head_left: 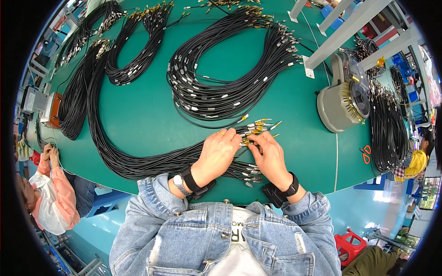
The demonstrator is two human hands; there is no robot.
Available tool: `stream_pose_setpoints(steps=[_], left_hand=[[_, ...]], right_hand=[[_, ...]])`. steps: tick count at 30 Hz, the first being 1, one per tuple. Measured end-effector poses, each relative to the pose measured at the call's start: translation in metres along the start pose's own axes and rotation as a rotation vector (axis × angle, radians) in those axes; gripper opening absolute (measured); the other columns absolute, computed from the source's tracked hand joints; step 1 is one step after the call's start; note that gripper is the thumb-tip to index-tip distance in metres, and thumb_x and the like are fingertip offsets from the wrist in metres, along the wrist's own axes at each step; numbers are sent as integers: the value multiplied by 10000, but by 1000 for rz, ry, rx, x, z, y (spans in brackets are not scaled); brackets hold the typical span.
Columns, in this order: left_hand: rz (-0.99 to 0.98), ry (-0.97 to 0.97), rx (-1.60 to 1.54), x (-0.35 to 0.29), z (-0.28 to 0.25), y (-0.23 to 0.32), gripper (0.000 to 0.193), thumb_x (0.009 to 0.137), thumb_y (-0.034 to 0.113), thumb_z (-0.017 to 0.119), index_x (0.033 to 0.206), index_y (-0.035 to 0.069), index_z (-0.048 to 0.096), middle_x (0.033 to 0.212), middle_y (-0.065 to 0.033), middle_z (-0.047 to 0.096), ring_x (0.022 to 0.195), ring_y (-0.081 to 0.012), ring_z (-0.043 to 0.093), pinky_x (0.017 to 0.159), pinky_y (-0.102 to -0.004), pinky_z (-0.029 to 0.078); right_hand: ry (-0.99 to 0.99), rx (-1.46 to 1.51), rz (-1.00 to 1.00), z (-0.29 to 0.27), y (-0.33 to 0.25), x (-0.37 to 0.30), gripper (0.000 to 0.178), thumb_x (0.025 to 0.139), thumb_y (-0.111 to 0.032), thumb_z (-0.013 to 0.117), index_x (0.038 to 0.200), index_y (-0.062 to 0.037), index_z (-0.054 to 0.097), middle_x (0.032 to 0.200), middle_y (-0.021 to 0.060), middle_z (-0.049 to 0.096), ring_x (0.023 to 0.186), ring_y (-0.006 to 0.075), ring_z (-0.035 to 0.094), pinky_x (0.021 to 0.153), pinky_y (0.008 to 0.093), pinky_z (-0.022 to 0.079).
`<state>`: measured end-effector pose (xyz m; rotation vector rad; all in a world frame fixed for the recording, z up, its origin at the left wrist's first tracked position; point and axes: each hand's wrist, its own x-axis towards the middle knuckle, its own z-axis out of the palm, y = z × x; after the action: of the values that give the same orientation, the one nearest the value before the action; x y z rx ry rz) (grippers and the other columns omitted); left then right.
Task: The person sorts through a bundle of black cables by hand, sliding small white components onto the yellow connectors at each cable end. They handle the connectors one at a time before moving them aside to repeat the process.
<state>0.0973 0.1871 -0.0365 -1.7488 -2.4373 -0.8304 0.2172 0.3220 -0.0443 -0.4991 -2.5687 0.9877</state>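
Note:
In front of me a thick bundle of black cables runs across the green table, its connector ends fanned out at the right. My left hand rests over that end, its fingers closed on a cable end. My right hand pinches at a cable end with a yellow and white tip, just beside the left fingertips. More yellow and silver connectors stick out beyond both hands. Below them, several silver cable ends lie near the table's front edge. The fingers partly hide the held piece.
A large looped cable bundle lies beyond my hands; more bundles lie at left. A grey tape dispenser-like machine stands at right by white metal supports. Orange-handled scissors lie near hanging cables. A co-worker sits at left.

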Motion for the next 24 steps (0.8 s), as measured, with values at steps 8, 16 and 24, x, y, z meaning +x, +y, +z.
stream_pose_setpoints(steps=[8, 16, 24], left_hand=[[2, 65, -205, -3, -8, -3, 142, 767, 73, 718, 818, 40, 589, 809, -76, 585, 760, -280, 562, 667, -376, 475], [-29, 97, -323, -7, -10, 4, 125, 778, 68, 717, 858, 40, 625, 804, -70, 617, 752, -266, 582, 669, -358, 482], [67, 22, -277, -9, -11, 4, 135, 803, 71, 702, 919, 34, 645, 836, -93, 633, 761, -277, 597, 716, -379, 501]], right_hand=[[-202, 278, 187, -23, -5, 6, 165, 862, -57, 680, 1017, -1, 668, 778, 24, 589, 590, 101, 487, 567, 257, 427], [-416, 871, 583, -35, -3, 5, 124, 941, -93, 616, 1006, 6, 653, 816, 33, 656, 668, 74, 553, 628, 211, 463], [-404, 944, 669, -38, -7, 5, 97, 926, -65, 621, 978, 14, 644, 808, 49, 665, 678, 90, 583, 633, 218, 481]])
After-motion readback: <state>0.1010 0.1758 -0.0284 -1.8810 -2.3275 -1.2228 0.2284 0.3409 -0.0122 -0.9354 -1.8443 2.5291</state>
